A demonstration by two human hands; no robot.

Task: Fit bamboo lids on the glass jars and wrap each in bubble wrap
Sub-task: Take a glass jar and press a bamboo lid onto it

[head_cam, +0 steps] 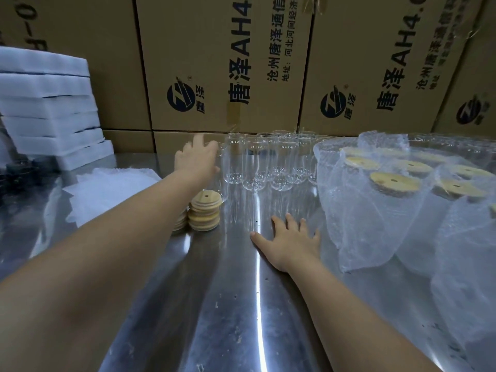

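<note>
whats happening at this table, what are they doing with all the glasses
A person is packing glass jars. Their left hand reaches to the unlidded jars at the back of the steel table, too blurred to show a grip; the right hand lies flat on it. A stack of bamboo lids waits nearby; lidded, wrapped jars stand on the right.

- The left forearm (94,251) is bare along all of its visible length, from the near left edge to the wrist. It looks broad near the camera and narrows toward the far end.
- The left hand (197,159) is bare. It is blurred, so the detail of its fingers cannot be made out.
- The right forearm (349,312) is bare as well, from the near right corner to the wrist.
- The right hand (291,242) is bare, with slim fingers (288,224) and all five digits in view.
</note>
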